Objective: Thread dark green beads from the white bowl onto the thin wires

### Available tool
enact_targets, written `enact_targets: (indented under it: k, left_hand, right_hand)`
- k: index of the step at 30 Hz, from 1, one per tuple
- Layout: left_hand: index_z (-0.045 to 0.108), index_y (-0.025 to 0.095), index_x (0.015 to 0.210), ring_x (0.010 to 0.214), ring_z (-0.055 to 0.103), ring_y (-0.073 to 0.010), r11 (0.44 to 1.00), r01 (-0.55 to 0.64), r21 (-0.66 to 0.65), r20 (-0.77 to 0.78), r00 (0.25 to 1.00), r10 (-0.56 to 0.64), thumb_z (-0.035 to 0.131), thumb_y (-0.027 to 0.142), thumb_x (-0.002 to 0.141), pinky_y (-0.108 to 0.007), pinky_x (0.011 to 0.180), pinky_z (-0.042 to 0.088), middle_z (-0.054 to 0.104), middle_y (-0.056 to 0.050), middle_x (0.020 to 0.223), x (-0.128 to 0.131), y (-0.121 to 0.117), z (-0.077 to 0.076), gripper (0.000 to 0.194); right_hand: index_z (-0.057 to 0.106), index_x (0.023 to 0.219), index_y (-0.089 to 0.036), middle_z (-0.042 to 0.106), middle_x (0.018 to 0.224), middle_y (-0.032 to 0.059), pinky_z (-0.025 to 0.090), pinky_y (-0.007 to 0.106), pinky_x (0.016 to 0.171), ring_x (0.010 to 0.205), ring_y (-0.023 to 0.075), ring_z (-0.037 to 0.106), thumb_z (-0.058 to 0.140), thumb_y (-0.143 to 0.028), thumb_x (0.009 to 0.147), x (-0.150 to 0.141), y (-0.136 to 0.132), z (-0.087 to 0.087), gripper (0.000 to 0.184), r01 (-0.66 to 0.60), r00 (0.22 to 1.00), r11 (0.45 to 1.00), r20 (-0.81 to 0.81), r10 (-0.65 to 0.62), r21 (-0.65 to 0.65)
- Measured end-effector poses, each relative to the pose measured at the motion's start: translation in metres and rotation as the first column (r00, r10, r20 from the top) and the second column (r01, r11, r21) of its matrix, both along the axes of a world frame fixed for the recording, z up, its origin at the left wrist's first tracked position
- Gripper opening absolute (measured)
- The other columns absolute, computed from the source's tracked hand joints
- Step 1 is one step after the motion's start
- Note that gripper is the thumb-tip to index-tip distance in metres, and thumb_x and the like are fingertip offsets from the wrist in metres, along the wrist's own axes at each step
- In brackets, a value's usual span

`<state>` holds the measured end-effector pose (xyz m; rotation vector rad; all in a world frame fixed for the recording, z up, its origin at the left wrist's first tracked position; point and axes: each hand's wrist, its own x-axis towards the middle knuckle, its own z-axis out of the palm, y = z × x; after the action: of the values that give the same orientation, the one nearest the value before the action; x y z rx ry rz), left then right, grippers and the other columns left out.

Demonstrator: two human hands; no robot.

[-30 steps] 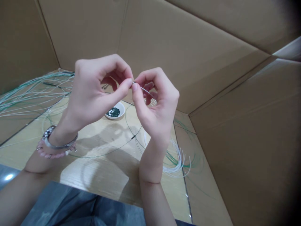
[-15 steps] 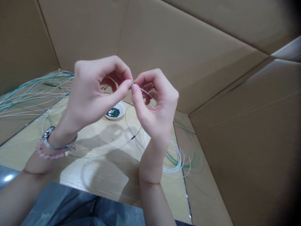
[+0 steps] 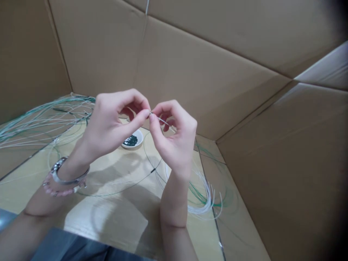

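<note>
Two grips, left hand [image 3: 107, 125] and right hand [image 3: 175, 139], clamp white cord [image 3: 163, 120], clear of cardboard walls [image 3: 206, 79].

Place: a craft work spot
Walls: big brown cardboard sheets [image 3: 195, 72] around the table
Table: light wood top [image 3: 108, 221]
On it: long thin cords [image 3: 35, 132], small white dish [image 3: 138, 139] of dark beads [image 3: 130, 141]

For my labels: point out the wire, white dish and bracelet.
Wire [image 3: 163, 120]: head view, strand at the fingertips.
White dish [image 3: 140, 137]: head view, rim.
Bracelet [image 3: 66, 182]: head view, silver band.
</note>
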<state>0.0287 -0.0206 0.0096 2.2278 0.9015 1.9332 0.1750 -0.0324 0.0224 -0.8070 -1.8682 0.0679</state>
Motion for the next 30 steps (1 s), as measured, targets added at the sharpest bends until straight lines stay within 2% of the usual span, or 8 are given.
enact_targets:
  k: [4, 8, 12, 14, 19, 24, 27, 30]
  left_hand:
    - [0.061, 0.02, 0.073, 0.054, 0.061, -0.0087, 1.0, -0.023, 0.019, 0.069, 0.997, 0.021, 0.063, 0.014, 0.077, -0.017, 0.049, 0.05, 0.065, 0.004, 0.065, -0.007, 0.007, 0.0, 0.008]
    - [0.064, 0.021, 0.073, 0.052, 0.061, -0.0083, 0.996, -0.056, 0.069, 0.153, 0.987, 0.045, 0.065, 0.014, 0.076, -0.016, 0.047, 0.051, 0.066, 0.004, 0.062, -0.019, 0.018, -0.001, 0.008]
    - [0.066, 0.019, 0.073, 0.05, 0.06, -0.0068, 0.993, -0.083, 0.09, 0.182, 0.981, 0.065, 0.066, 0.012, 0.076, -0.015, 0.045, 0.051, 0.067, 0.004, 0.061, -0.029, 0.029, -0.004, 0.008]
    - [0.066, 0.018, 0.074, 0.05, 0.06, -0.0059, 0.99, -0.102, 0.093, 0.196, 0.977, 0.082, 0.065, 0.012, 0.078, -0.014, 0.045, 0.05, 0.067, 0.004, 0.062, -0.031, 0.032, -0.006, 0.008]
    - [0.065, 0.017, 0.072, 0.052, 0.059, -0.006, 0.985, -0.173, 0.021, 0.244, 0.956, 0.162, 0.065, 0.016, 0.077, -0.016, 0.047, 0.047, 0.065, 0.003, 0.062, -0.035, 0.033, -0.004, 0.005]
    - [0.064, 0.015, 0.071, 0.055, 0.06, -0.0068, 0.967, -0.247, -0.067, 0.295, 0.921, 0.256, 0.062, 0.012, 0.074, -0.017, 0.049, 0.045, 0.065, 0.001, 0.062, -0.04, 0.029, 0.001, 0.004]
    - [0.064, 0.015, 0.071, 0.055, 0.06, -0.0073, 0.964, -0.252, -0.081, 0.327, 0.907, 0.264, 0.061, 0.012, 0.074, -0.018, 0.05, 0.047, 0.064, 0.0, 0.063, -0.044, 0.03, 0.003, 0.005]
    - [0.064, 0.015, 0.073, 0.056, 0.06, -0.0081, 0.964, -0.242, -0.108, 0.364, 0.893, 0.265, 0.061, 0.014, 0.075, -0.017, 0.047, 0.046, 0.064, 0.0, 0.062, -0.053, 0.035, 0.002, 0.004]
  right_hand:
    - [0.053, 0.073, -0.02, 0.058, 0.07, -0.0034, 0.045, 0.026, 0.066, 0.065, 0.0098, 0.054, 0.055, -0.018, 0.079, 0.005, 0.001, -0.001, 0.007, 0.053, 0.999, 0.998, 0.006, -0.053, 0.02]
    - [0.053, 0.071, -0.02, 0.06, 0.07, -0.0034, 0.042, 0.027, 0.066, 0.068, 0.0111, 0.055, 0.054, -0.019, 0.075, 0.017, 0.0, 0.001, 0.004, 0.095, 0.981, 0.987, 0.18, -0.071, -0.133]
    - [0.055, 0.069, -0.021, 0.063, 0.072, -0.0033, 0.04, 0.028, 0.068, 0.068, 0.012, 0.055, 0.053, -0.019, 0.071, 0.028, 0.004, -0.001, 0.004, 0.186, 0.849, 0.901, 0.525, 0.053, -0.391]
    - [0.057, 0.067, -0.02, 0.064, 0.072, -0.0019, 0.04, 0.027, 0.067, 0.07, 0.0126, 0.057, 0.053, -0.018, 0.07, 0.03, 0.008, -0.004, 0.006, 0.225, 0.782, 0.856, 0.61, 0.127, -0.466]
    - [0.059, 0.062, -0.019, 0.065, 0.068, -0.0007, 0.039, 0.025, 0.064, 0.067, 0.0124, 0.058, 0.054, -0.013, 0.067, 0.025, 0.016, -0.011, 0.009, 0.252, 0.743, 0.817, 0.644, 0.181, -0.519]
    - [0.06, 0.061, -0.018, 0.065, 0.067, 0.0003, 0.037, 0.024, 0.059, 0.065, 0.0124, 0.058, 0.055, -0.012, 0.067, 0.023, 0.019, -0.012, 0.01, 0.27, 0.744, 0.801, 0.643, 0.178, -0.534]
    - [0.06, 0.061, -0.017, 0.064, 0.066, 0.0001, 0.038, 0.024, 0.059, 0.063, 0.0113, 0.058, 0.054, -0.01, 0.068, 0.024, 0.019, -0.011, 0.011, 0.213, 0.756, 0.803, 0.615, 0.226, -0.557]
    - [0.06, 0.063, -0.017, 0.064, 0.066, -0.0017, 0.041, 0.022, 0.063, 0.064, 0.0094, 0.058, 0.056, -0.01, 0.07, 0.024, 0.019, -0.008, 0.01, 0.079, 0.759, 0.804, 0.558, 0.335, -0.59]
